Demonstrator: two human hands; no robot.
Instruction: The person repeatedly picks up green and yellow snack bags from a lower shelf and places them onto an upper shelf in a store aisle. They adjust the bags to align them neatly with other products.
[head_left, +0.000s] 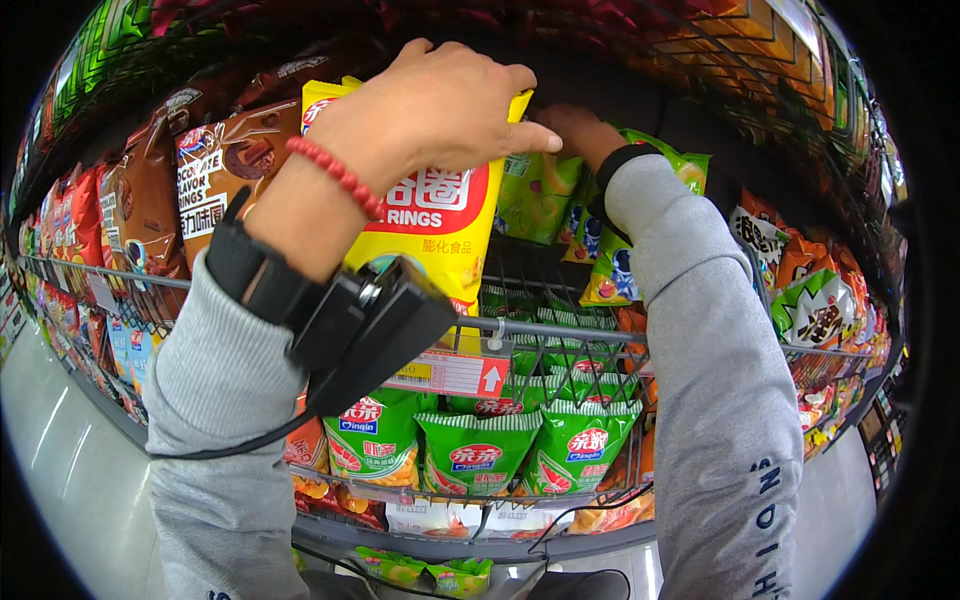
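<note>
My left hand (442, 105) lies across the top of a yellow snack bag (457, 259) that stands upright on a wire shelf. The bag's upper right corner shows between thumb and fingers; the other fingertips are hidden. Beyond it, my right hand (571, 126) reaches into the dark back of the same shelf, beside light green snack bags (534, 195). Its fingers are hidden, so what it touches cannot be told. Another green and yellow bag (611, 274) leans beside my right forearm. My left wrist carries a red bead bracelet (337, 171) and a strapped-on black device (375, 330).
Brown chocolate-flavor ring bags (244, 169) stand left of the yellow bag. Below, green snack bags (480, 450) fill a wire basket (577, 352), whose rail carries a price tag (457, 373). Orange bags (802, 259) stand at right. A black cable (592, 510) hangs low in front.
</note>
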